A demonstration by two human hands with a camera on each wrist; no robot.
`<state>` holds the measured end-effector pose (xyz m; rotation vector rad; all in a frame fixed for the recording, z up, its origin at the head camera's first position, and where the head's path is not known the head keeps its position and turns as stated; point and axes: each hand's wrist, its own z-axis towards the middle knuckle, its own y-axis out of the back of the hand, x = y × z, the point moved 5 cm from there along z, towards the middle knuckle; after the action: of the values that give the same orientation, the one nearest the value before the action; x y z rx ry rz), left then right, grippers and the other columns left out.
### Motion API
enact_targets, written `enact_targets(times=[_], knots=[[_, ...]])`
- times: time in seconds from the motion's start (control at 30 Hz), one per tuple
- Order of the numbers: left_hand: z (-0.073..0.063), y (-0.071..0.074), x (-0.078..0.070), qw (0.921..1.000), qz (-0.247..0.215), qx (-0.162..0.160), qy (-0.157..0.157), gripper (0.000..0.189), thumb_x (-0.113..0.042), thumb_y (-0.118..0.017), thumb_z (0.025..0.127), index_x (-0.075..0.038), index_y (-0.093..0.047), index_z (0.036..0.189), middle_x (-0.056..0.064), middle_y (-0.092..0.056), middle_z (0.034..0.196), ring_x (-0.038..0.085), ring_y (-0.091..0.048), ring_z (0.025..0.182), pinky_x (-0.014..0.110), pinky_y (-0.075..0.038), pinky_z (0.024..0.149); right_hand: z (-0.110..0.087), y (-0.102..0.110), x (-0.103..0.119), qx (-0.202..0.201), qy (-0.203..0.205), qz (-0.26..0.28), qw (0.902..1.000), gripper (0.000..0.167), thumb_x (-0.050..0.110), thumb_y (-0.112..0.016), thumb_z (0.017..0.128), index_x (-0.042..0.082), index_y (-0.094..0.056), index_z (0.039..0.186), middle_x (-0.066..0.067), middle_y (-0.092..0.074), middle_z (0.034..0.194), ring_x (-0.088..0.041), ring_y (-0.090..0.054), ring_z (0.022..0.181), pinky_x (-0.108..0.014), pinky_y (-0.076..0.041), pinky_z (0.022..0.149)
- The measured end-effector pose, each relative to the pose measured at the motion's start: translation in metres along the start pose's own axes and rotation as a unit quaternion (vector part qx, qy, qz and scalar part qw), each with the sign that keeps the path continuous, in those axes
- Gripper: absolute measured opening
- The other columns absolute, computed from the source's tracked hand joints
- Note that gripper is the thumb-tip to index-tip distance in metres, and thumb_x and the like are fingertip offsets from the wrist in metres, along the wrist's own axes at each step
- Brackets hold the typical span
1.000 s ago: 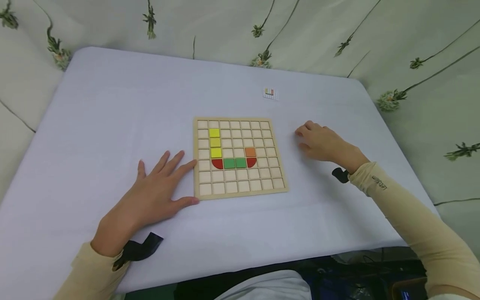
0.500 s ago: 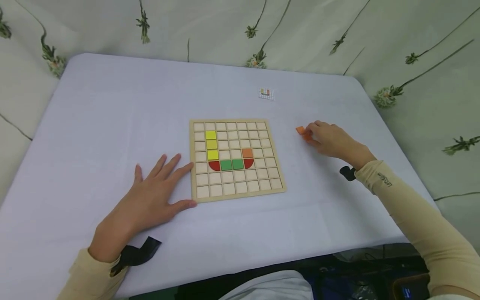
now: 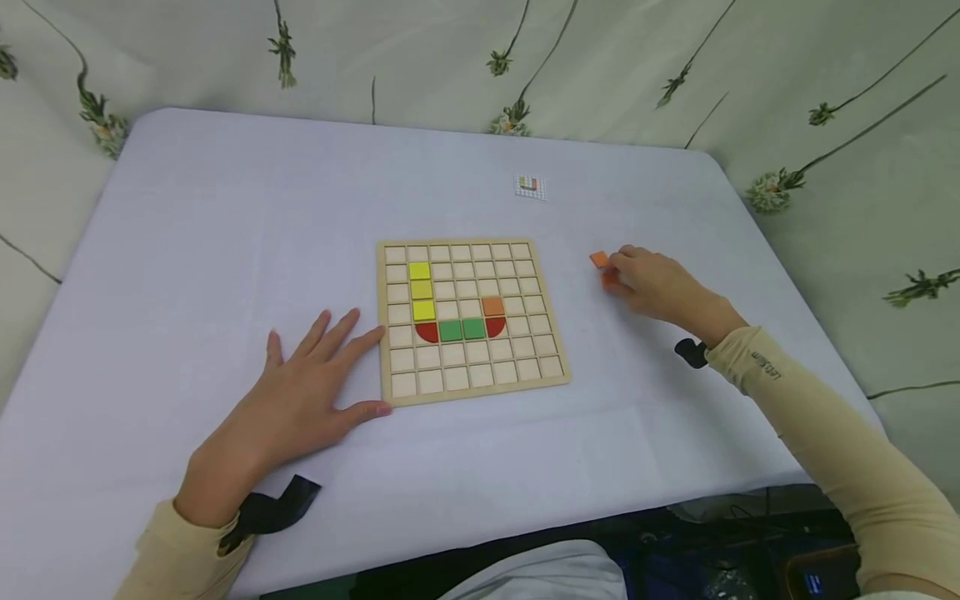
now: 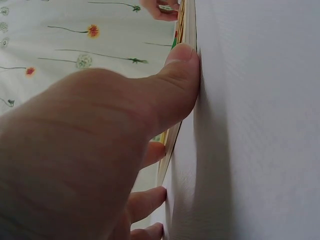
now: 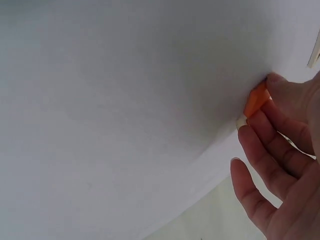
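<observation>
A square wooden grid board (image 3: 480,393) lies on the table. On it, several yellow tiles (image 3: 422,290) form a column. Below run a red rounded tile (image 3: 427,332), two green tiles (image 3: 462,330) and another red one (image 3: 495,327), with an orange tile (image 3: 492,306) above that. My left hand (image 3: 296,400) rests with fingers spread, thumb and index touching the board's left edge. Right of the board, my right hand (image 3: 660,286) pinches an orange tile (image 5: 256,98) between thumb and fingers. A second orange tile (image 3: 598,259) shows at its fingertips.
A small pattern card (image 3: 530,187) lies behind the board. White cloth covers the table (image 3: 225,208), and a flower-printed curtain (image 3: 420,58) hangs behind it. Its near edge runs just before the person's lap (image 3: 547,575).
Orange tiles have come into sight at my right fingertips, where none showed one second ago. The head view has shifted slightly. My left hand stays at the board's edge.
</observation>
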<state>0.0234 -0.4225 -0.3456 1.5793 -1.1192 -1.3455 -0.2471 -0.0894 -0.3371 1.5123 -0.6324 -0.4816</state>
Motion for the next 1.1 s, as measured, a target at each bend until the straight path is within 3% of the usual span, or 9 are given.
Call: enact_targets(times=[0.2,0.4,0.6,0.87,0.93,1.1], knots=[[0.0,-0.001,0.001,1.0,-0.001,0.001,0.002,0.093,-0.059,-0.074,0.085,-0.022,-0.034,0.16,0.016,-0.018,0.171,0.046,-0.009,0.157,0.086,-0.002,0.109,0.0,0.001,0.01,-0.045,0.035,-0.019,0.9982,0.016,0.009,-0.069,0.095,-0.003,-0.065,0.105,-0.017,-0.067,0.1,-0.028,-0.061,0.076,-0.043,-0.057,0.068],[0.003,0.0,0.0,1.0,-0.004,0.004,-0.001,0.092,-0.058,-0.074,0.085,-0.023,-0.033,0.16,0.015,-0.017,0.171,0.045,-0.007,0.158,0.085,-0.003,0.11,0.007,0.016,0.038,-0.063,0.044,0.005,0.997,0.012,0.006,-0.065,0.098,-0.001,-0.064,0.107,-0.016,-0.066,0.106,-0.027,-0.062,0.083,-0.041,-0.057,0.071],[0.008,-0.001,-0.004,1.0,-0.007,0.006,-0.002,0.091,-0.057,-0.074,0.086,-0.023,-0.033,0.16,0.015,-0.017,0.171,0.045,-0.007,0.158,0.085,-0.003,0.11,0.02,0.024,0.065,-0.042,0.047,0.005,0.998,0.017,0.01,-0.065,0.098,0.0,-0.065,0.112,-0.014,-0.066,0.107,-0.027,-0.063,0.089,-0.041,-0.058,0.073],[0.003,0.0,0.0,0.9999,0.006,0.013,0.002,0.092,-0.06,-0.072,0.086,-0.023,-0.033,0.16,0.015,-0.017,0.171,0.045,-0.007,0.158,0.086,-0.003,0.109,0.024,0.02,0.044,0.01,-0.036,0.013,0.9992,0.03,0.013,-0.063,0.099,0.0,-0.06,0.126,-0.018,-0.064,0.12,-0.03,-0.064,0.097,-0.045,-0.057,0.074],[0.001,0.002,0.002,0.9999,0.006,0.013,0.003,0.092,-0.06,-0.072,0.086,-0.023,-0.032,0.16,0.014,-0.016,0.171,0.045,-0.007,0.158,0.086,-0.003,0.109,0.027,0.017,0.041,0.017,-0.031,0.016,0.9993,0.035,0.013,-0.064,0.098,0.0,-0.058,0.13,-0.018,-0.063,0.125,-0.031,-0.064,0.101,-0.047,-0.057,0.079],[-0.003,0.001,0.003,0.9999,-0.004,0.011,0.007,0.092,-0.059,-0.074,0.085,-0.022,-0.033,0.16,0.015,-0.016,0.171,0.045,-0.006,0.158,0.085,-0.002,0.109,0.037,0.007,0.043,0.021,0.027,0.027,0.9991,0.036,0.008,-0.065,0.097,0.005,-0.059,0.133,-0.016,-0.062,0.129,-0.033,-0.064,0.111,-0.049,-0.055,0.094]])
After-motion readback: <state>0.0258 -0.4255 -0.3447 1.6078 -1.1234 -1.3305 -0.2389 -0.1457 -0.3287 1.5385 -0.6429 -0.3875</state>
